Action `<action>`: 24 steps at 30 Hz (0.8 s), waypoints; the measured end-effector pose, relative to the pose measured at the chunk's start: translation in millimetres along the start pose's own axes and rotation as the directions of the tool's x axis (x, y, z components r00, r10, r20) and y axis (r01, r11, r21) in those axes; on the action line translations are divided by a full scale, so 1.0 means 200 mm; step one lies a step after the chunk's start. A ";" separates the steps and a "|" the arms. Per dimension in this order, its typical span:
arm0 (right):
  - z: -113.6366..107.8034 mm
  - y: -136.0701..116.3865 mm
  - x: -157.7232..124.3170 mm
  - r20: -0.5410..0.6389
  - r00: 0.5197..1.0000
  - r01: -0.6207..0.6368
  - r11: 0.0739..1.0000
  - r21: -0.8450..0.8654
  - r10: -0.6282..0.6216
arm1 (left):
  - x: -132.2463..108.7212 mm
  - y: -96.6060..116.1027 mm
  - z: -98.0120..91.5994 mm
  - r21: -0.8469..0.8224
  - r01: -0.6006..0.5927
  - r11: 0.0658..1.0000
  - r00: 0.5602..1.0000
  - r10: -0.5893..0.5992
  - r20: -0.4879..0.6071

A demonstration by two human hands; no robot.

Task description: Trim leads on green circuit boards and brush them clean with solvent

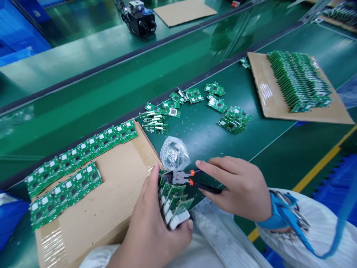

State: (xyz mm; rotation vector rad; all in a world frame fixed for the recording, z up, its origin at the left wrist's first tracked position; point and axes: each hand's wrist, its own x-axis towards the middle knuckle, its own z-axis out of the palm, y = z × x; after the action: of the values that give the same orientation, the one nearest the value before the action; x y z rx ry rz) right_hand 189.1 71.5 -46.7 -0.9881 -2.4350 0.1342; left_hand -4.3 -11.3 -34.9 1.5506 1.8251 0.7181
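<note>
My left hand (156,223) is closed around a stack of green circuit boards (174,199) with white connectors, held on edge. In my right hand (240,186) is a pair of cutting pliers (180,176) with black and orange handles; its jaws touch or lie just over the far end of the stack. A blue wrist strap (279,214) circles the right wrist. Just beyond the pliers sits a clear plastic bag (175,153) with small bits inside. Loose circuit boards (154,121) and thin clipped leads are scattered on the green bench past it.
At left, a cardboard sheet (117,186) carries two rows of circuit boards (67,190). Another cardboard sheet (267,96) at right holds dense upright rows of boards (301,82). A black device (139,22) stands across the conveyor channel. Blue bins (19,29) are at upper left.
</note>
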 end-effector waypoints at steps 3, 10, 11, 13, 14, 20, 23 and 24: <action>0.00 0.00 -0.01 0.040 0.999 -0.020 0.999 0.027 0.019 | 0.01 0.01 0.00 -0.039 0.034 0.999 0.999 -0.033 0.026; -0.04 0.05 -0.01 0.110 0.994 -0.020 1.000 -0.008 0.021 | -0.01 -0.04 0.00 -0.080 0.017 0.997 0.994 -0.009 0.109; -0.04 0.06 -0.01 0.094 0.995 -0.007 0.999 -0.033 0.010 | -0.02 -0.05 -0.01 -0.089 -0.001 0.996 0.994 0.011 0.112; -0.06 0.08 0.00 0.063 0.998 0.014 0.997 -0.081 -0.009 | -0.03 -0.07 -0.01 -0.104 -0.029 0.994 0.993 0.040 0.107; -0.06 0.08 0.01 0.052 0.998 0.026 0.995 -0.099 -0.021 | -0.04 -0.07 -0.01 -0.110 -0.038 0.993 0.994 0.048 0.096; -0.08 0.08 0.04 0.035 0.991 0.135 0.982 -0.136 -0.132 | -0.07 -0.08 -0.03 -0.117 -0.096 0.988 0.990 0.107 0.095; -0.08 0.07 0.06 0.025 0.991 0.132 0.980 -0.149 -0.130 | -0.08 -0.10 -0.04 -0.083 -0.114 0.990 0.990 0.120 0.078; -0.08 0.07 0.06 0.021 0.992 0.125 0.981 -0.151 -0.123 | -0.09 -0.10 -0.04 -0.083 -0.119 0.989 0.989 0.125 0.075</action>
State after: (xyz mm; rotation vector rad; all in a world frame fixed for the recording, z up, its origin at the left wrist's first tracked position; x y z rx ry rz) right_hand 198.7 88.9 -32.1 -0.8978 -2.5396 -0.0909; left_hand -21.1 -32.0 -42.7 1.6265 1.6359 0.7641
